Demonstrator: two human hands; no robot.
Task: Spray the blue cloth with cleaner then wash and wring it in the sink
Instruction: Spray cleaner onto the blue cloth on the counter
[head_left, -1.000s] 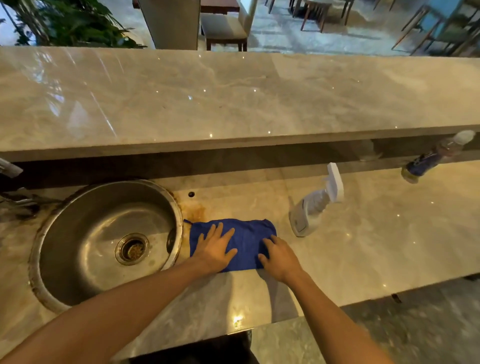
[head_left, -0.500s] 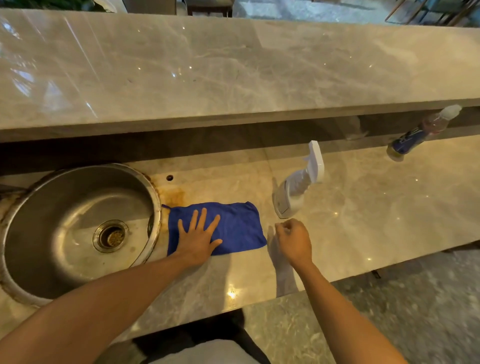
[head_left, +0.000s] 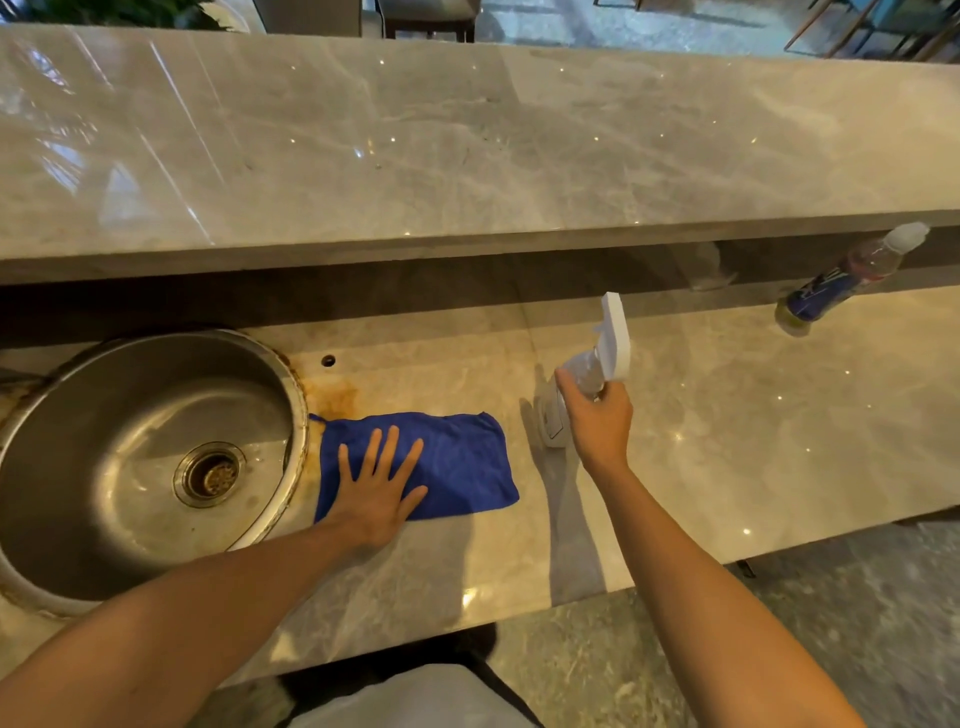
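Observation:
The blue cloth (head_left: 462, 462) lies flat on the marble counter, just right of the round steel sink (head_left: 78, 395). My left hand (head_left: 382, 483) presses flat on the cloth's left half, fingers spread. To the cloth's right stands a white spray bottle (head_left: 608, 348), its trigger head pointing up and away. My right hand (head_left: 597, 421) is wrapped around the bottle's neck and body, hiding most of the body.
A second bottle with a blue label (head_left: 836, 283) stands at the far right under the raised marble ledge (head_left: 467, 156). A rusty stain (head_left: 332, 397) marks the counter by the sink rim. The counter's front edge (head_left: 519, 597) runs close to my body.
My right hand left the cloth, moved right and up, and closed around the white spray bottle. My left hand stays flat on the cloth.

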